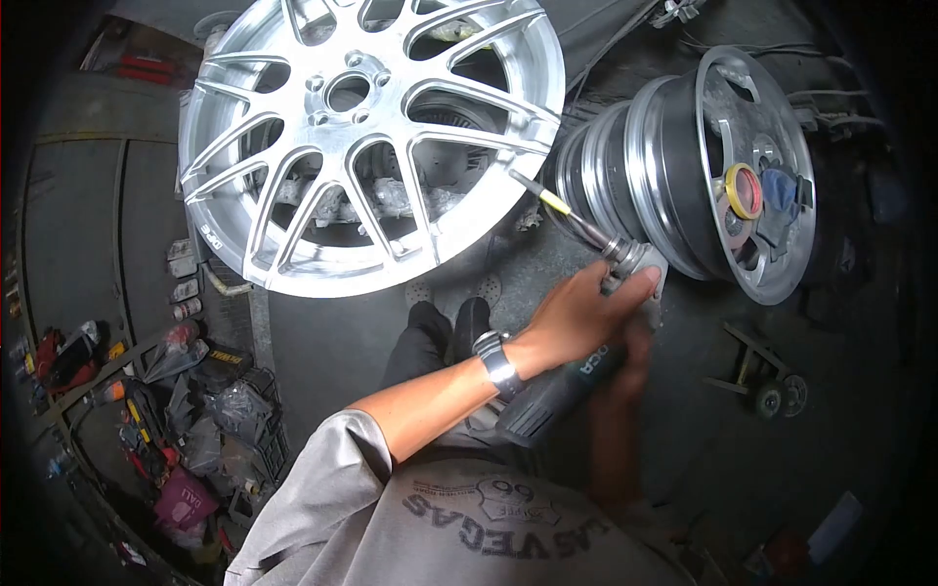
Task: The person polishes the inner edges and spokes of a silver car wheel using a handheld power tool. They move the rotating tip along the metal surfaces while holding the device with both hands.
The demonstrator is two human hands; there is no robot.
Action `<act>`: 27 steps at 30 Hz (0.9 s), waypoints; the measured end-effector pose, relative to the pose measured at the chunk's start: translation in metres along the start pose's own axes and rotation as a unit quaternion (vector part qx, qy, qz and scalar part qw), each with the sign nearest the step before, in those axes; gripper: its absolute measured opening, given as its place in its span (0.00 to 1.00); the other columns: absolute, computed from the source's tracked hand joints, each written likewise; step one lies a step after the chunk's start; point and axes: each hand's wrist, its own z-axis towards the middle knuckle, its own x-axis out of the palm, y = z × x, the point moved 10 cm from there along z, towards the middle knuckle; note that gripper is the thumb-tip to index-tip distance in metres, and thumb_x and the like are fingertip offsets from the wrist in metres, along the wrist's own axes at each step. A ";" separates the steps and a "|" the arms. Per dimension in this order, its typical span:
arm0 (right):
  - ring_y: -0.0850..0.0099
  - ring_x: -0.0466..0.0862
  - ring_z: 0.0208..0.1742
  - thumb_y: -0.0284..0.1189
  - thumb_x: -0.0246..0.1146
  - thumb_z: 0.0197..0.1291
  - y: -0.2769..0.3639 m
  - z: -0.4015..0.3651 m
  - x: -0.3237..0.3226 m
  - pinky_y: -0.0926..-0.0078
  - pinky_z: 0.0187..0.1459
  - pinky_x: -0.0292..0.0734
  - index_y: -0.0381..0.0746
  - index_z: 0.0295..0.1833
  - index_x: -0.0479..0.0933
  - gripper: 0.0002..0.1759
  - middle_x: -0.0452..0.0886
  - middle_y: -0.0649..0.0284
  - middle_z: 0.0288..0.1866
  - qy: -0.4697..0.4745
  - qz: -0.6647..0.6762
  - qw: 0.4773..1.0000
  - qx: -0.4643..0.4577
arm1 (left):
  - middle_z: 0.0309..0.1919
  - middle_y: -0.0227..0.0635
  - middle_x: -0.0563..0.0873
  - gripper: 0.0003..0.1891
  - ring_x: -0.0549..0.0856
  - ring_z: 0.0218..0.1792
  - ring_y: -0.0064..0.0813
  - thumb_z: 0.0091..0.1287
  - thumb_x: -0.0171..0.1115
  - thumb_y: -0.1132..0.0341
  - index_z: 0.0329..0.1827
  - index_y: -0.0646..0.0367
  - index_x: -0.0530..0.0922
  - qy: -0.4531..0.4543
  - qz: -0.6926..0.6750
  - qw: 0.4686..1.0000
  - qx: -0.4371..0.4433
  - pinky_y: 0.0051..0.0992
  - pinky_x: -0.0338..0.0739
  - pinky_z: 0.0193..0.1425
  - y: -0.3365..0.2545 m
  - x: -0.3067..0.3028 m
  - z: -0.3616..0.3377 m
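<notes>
left hand (584, 311) gripping dark power tool (559, 396) near its metal head; right hand (635, 354) blurred, partly hidden, grip unclear. tool in front of torso, tip overlapping silver wheel (337, 146) rim, contact unclear.

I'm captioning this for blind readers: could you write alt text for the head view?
A person's left hand, a watch at its wrist, grips a dark power tool whose tip overlaps a silver spoked wheel in view. The right hand, blurred, is by the tool; at right, another wheel carries a yellow roll.
</notes>
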 end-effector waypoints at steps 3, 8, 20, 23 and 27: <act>0.62 0.81 0.71 0.42 0.48 0.81 -0.005 0.002 0.000 0.61 0.73 0.73 0.29 0.77 0.70 0.32 0.79 0.53 0.71 -0.025 0.066 0.997 0.040 | 0.35 0.48 0.90 0.37 0.90 0.41 0.33 0.77 0.60 0.33 0.46 0.68 0.84 0.009 -0.004 1.000 0.020 0.33 0.80 0.48 0.001 0.003 0.003; 0.58 0.84 0.67 0.39 0.59 0.77 -0.011 -0.017 0.005 0.59 0.68 0.77 0.32 0.76 0.71 0.30 0.82 0.50 0.66 -0.062 -0.112 0.961 -0.245 | 0.33 0.45 0.88 0.35 0.89 0.39 0.31 0.78 0.60 0.36 0.45 0.68 0.85 0.027 -0.008 0.999 -0.046 0.34 0.79 0.46 0.012 -0.001 -0.028; 0.59 0.84 0.65 0.41 0.57 0.79 0.017 -0.032 0.016 0.61 0.66 0.78 0.32 0.73 0.72 0.28 0.83 0.49 0.64 0.013 -0.259 0.954 -0.153 | 0.39 0.48 0.90 0.36 0.90 0.41 0.32 0.78 0.60 0.35 0.52 0.68 0.85 0.031 -0.016 0.997 -0.072 0.33 0.81 0.48 0.014 -0.002 -0.026; 0.65 0.82 0.70 0.43 0.50 0.84 0.000 -0.001 0.011 0.65 0.71 0.75 0.31 0.76 0.70 0.29 0.82 0.54 0.68 -0.017 0.075 0.997 0.031 | 0.39 0.53 0.90 0.39 0.90 0.44 0.39 0.76 0.60 0.32 0.50 0.71 0.83 0.005 0.015 1.000 0.006 0.37 0.80 0.50 0.003 0.001 0.007; 0.64 0.80 0.72 0.45 0.50 0.85 -0.006 0.009 -0.002 0.64 0.73 0.73 0.31 0.79 0.69 0.31 0.81 0.54 0.70 0.028 0.128 0.991 0.028 | 0.40 0.55 0.90 0.41 0.90 0.45 0.42 0.73 0.60 0.30 0.49 0.72 0.83 -0.010 0.041 0.999 0.011 0.37 0.80 0.52 -0.004 -0.001 0.010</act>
